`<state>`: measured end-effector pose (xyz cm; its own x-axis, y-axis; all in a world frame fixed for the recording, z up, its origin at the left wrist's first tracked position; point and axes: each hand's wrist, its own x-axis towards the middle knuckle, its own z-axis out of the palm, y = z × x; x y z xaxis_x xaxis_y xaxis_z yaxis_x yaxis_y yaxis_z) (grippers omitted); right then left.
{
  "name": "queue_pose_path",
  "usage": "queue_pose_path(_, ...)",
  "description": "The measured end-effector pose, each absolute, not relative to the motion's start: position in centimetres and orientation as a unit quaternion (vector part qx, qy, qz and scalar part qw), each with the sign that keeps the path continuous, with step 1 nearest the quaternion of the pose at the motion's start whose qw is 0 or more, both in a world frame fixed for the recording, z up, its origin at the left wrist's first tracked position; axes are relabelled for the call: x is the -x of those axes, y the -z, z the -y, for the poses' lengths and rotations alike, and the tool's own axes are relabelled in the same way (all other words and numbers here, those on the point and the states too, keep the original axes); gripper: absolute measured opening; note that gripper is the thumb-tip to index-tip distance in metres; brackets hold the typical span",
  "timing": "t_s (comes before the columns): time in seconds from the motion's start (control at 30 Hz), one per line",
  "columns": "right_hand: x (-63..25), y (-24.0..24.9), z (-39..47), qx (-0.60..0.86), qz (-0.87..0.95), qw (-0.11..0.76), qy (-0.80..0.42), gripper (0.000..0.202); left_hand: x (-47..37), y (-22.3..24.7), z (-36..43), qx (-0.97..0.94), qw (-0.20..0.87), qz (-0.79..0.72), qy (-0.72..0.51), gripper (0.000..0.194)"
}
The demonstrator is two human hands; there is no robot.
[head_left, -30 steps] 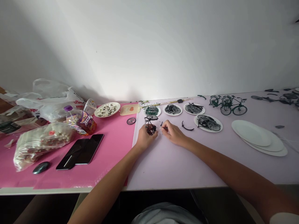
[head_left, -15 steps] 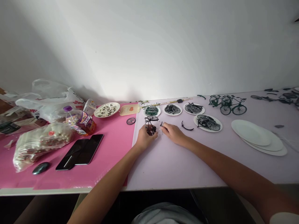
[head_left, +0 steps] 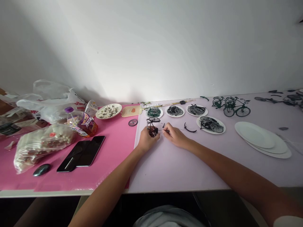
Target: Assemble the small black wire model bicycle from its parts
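My left hand (head_left: 147, 140) is closed around a dark model bicycle (head_left: 152, 127), partly built; its lower part is hidden by my fingers. My right hand (head_left: 174, 135) is just to the right, thumb and forefinger pinched on a thin, needle-like rod (head_left: 163, 130) that points at the bicycle. Whether its tip touches the bicycle I cannot tell. Close by on the table lie a small black piece (head_left: 163, 125) and a curved black part (head_left: 190, 128). A loose spoked wheel (head_left: 133, 122) rests on the pink mat to the left.
Small plates of bicycle parts (head_left: 224, 128) line the back, near assembled green model bicycles (head_left: 236, 108). Stacked white plates (head_left: 281, 149) are at right. To the left are two phones (head_left: 88, 154), a bottle (head_left: 81, 123), a filled plastic bag (head_left: 42, 145) and a computer mouse (head_left: 42, 170).
My right hand has shifted slightly, and the thin rod between its fingers now shows more plainly. The small black piece beside its fingertips stands clear of them. My left hand stays put.
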<state>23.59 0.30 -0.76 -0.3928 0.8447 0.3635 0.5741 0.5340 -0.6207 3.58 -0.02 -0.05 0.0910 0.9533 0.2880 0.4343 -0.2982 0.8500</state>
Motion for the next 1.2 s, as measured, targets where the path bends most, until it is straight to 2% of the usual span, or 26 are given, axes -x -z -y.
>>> queue_pose_path(0.53,-23.5,0.53,-0.65,0.454,0.805,0.331,-0.19,0.029,-3.59,-0.06,0.18,-0.683,0.302,-0.506,-0.431,0.018)
queue_pose_path(0.93,-23.49,0.79,-0.43,0.451,0.791,0.344,-0.228,0.016,-3.64,-0.18,0.29,-0.687,0.303,-0.503,-0.427,0.017)
queue_pose_path(1.2,-23.41,0.83,-0.51,0.442,0.791,0.354,-0.231,0.02,-3.6,-0.29,0.33,-0.69,0.299,-0.504,-0.425,0.017)
